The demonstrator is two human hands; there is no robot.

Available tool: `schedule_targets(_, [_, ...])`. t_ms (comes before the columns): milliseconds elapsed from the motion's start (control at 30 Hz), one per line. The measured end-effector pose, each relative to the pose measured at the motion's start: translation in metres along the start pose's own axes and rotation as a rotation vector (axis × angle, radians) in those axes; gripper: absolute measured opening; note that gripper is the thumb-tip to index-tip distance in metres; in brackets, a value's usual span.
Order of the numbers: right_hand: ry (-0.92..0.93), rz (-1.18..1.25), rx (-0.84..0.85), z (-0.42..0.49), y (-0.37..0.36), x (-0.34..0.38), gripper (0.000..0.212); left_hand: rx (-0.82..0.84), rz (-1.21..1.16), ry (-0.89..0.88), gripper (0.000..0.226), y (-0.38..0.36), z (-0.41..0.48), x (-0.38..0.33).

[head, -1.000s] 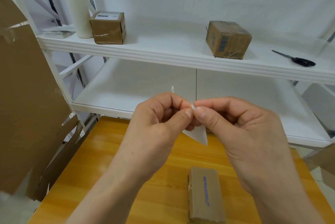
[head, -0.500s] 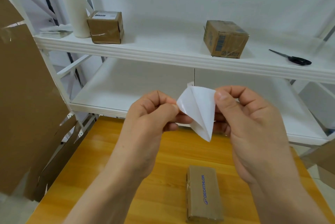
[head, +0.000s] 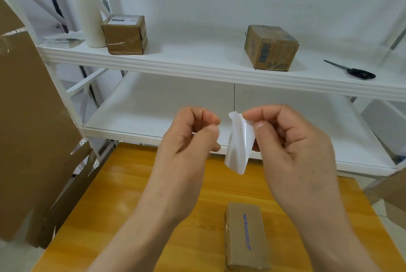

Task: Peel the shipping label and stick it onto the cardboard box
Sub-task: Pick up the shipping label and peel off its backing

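Observation:
Over the yellow wooden table (head: 131,183), my right hand (head: 292,146) pinches the top edge of a glossy white sheet (head: 238,150), which hangs down curled. My left hand (head: 189,137), slightly blurred, is apart from that sheet with its fingers curled; a thin white piece, seen edge-on, shows between its thumb and fingers, and I take it for the shipping label. A long cardboard box (head: 243,238) with blue print on top lies flat on the table, below and between my hands.
A white shelf rack stands behind the table. Its upper shelf carries a labelled box (head: 125,34), a taped box (head: 271,47), black scissors (head: 356,71), a white bottle (head: 87,12) and a stack of sheets (head: 63,42). Large cardboard sheets (head: 28,117) lean at the left.
One second ago both hands pinched the white sheet together. They have pulled apart, and the glossy sheet now hangs from my right hand alone.

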State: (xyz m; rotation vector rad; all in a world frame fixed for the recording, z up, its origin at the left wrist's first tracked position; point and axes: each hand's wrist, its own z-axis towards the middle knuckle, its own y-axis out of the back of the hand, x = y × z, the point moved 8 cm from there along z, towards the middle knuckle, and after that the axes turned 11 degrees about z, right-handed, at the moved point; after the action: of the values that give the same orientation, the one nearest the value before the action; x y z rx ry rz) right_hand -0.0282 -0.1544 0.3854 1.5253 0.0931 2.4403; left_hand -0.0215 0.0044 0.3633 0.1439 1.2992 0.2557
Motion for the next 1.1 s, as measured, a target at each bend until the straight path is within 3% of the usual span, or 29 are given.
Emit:
schedule_targets(67, [0.027, -0.022, 0.017, -0.002, -0.002, 0.003, 0.021, 0.108, 0.033, 0.027, 0.042, -0.012, -0.002, 0.001])
schedule_targets(133, [0.035, -0.034, 0.040, -0.002, -0.005, 0.003, 0.020, 0.149, 0.031, 0.074, 0.051, -0.020, -0.004, 0.004])
schedule_targets(400, [-0.037, 0.058, -0.005, 0.004, 0.006, -0.006, 0.023, -0.074, -0.073, 0.090, 0.007, 0.001, 0.004, 0.016])
schedule_targets(500, [-0.088, 0.137, 0.027, 0.002, -0.001, -0.009, 0.022, -0.114, 0.011, 0.004, 0.025, 0.002, 0.002, 0.010])
schedule_targets(633, [-0.131, 0.206, 0.049, 0.000, -0.007, -0.014, 0.021, -0.116, 0.237, -0.114, 0.028, -0.001, -0.005, -0.001])
schedule_targets(767, [-0.213, 0.325, 0.061, -0.002, -0.011, -0.016, 0.020, -0.127, 0.207, -0.082, 0.015, 0.000, -0.006, 0.003])
schedule_targets(900, [-0.307, 0.382, 0.086, -0.004, -0.016, -0.022, 0.056, -0.181, 0.178, -0.063, 0.010, 0.004, -0.005, 0.003])
schedule_targets(933, [-0.320, 0.367, 0.091, -0.005, -0.016, -0.025, 0.056, -0.184, 0.166, -0.054, 0.012, 0.004, -0.005, 0.003])
schedule_targets(1033, [-0.373, 0.412, 0.076, -0.006, -0.014, -0.032, 0.029, -0.174, 0.119, -0.024, 0.015, 0.002, -0.006, 0.003])
schedule_targets(1100, [-0.442, 0.488, 0.056, -0.006, -0.011, -0.039, 0.028, -0.167, 0.075, 0.000, 0.018, 0.002, -0.005, 0.007])
